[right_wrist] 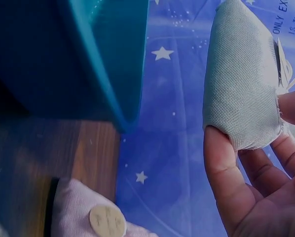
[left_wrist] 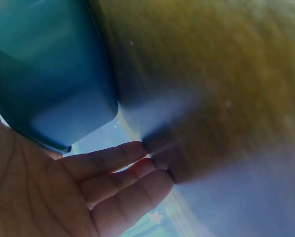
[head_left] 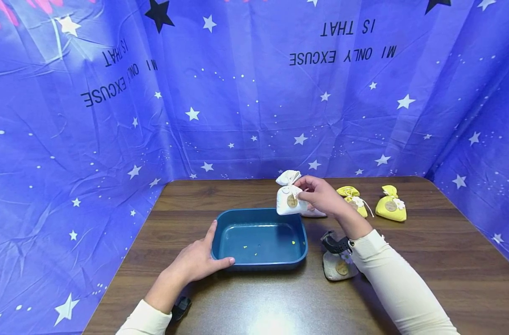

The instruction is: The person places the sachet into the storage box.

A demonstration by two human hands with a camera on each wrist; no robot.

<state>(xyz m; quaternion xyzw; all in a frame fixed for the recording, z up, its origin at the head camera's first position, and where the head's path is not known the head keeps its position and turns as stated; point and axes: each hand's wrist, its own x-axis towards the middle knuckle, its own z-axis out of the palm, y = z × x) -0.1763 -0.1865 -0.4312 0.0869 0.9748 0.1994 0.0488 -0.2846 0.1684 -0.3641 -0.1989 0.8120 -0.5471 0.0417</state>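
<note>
In the head view, the right hand point(head_left: 323, 197) is pinching a white cloth pouch point(head_left: 287, 199) by the far right corner of a smooth blue bin point(head_left: 258, 266), the left hand point(head_left: 197, 260) is touching the bin's left side, and starry fabric point(head_left: 254, 116) is hanging beyond the wood-grained table point(head_left: 187, 195); the left wrist view is showing straight fingers; the right wrist view, coarse pouch weave

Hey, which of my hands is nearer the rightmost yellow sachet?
Your right hand. It's left of the rightmost yellow sachet, pinching a white sachet; your left hand is farther off, at the blue tub's left end.
</note>
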